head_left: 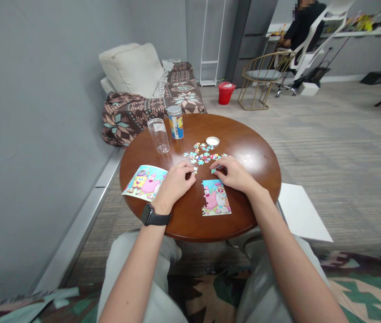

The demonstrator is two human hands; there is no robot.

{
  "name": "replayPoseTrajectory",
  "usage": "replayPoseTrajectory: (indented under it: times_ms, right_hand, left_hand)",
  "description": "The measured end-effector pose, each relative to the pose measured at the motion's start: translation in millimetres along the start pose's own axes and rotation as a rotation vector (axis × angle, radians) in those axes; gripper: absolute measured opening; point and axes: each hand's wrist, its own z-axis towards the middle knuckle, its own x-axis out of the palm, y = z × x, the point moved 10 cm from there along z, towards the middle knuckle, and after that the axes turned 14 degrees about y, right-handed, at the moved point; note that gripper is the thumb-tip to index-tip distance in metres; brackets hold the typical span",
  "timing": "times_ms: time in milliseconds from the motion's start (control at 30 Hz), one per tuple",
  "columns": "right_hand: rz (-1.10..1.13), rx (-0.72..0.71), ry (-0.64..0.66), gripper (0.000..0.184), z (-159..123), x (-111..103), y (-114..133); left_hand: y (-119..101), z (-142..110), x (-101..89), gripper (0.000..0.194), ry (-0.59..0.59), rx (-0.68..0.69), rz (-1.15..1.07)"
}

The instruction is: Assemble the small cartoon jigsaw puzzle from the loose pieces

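Note:
My left hand (177, 181), with a black watch (155, 216) on its wrist, has its thumb and fingers curled together at a small yellow-white puzzle piece (195, 170). A teal puzzle piece (213, 171) is pinched between the fingertips of my right hand (231, 173). Just below both hands lies a partly joined jigsaw (216, 198) with a pink starfish figure, its left edge uneven. Loose puzzle pieces (202, 157) are scattered beyond my fingers. A printed picture sheet (143, 180) with cartoon figures lies partly under my left hand.
On the round brown table (247, 134) stand a clear plastic jar (159, 137) and a printed tin (176, 123), with a round lid (212, 141) nearby. A patterned sofa (183, 87), a red bin (225, 93) and a gold wire chair (262, 76) are beyond. A person (306, 24) sits at the back.

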Motion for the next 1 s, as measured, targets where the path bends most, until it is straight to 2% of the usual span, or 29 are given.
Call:
replayPoseTrajectory:
  times_ms: [200, 300, 500, 700, 800, 900, 1000]
  right_hand:
    - [-0.014, -0.009, 0.001, 0.02, -1.1, -0.3, 3.4]
    - [-0.022, -0.011, -0.004, 0.021, -1.1, -2.1, 5.0]
    - [-0.035, 0.015, -0.011, 0.017, -1.8, -3.4, 3.3]
    - [-0.069, 0.151, -0.038, 0.009, -3.8, -6.9, -9.4]
    - [-0.057, 0.209, -0.103, 0.007, -6.8, -13.5, -17.8]
    - [-0.049, 0.222, -0.166, 0.008, -9.4, -19.6, -22.3]
    - [-0.019, 0.185, -0.162, 0.009, -7.9, -18.4, -21.1]
  left_hand:
    - [10.3, -1.3, -4.4, 0.018, -0.031, -0.087, 0.054]
    - [6.7, -0.5, -1.6, 0.018, 0.01, -0.09, 0.098]
    - [-3.8, 2.1, 13.1, 0.021, 0.136, -0.026, 0.174]
    - [-3.0, 1.5, 17.9, 0.026, 0.136, -0.011, 0.227]
    - [-4.0, 1.5, 18.7, 0.025, 0.137, 0.013, 0.215]
    - [-6.7, 1.4, 19.3, 0.022, 0.138, 0.051, 0.193]
    - [-9.6, 1.4, 19.4, 0.02, 0.136, 0.086, 0.173]
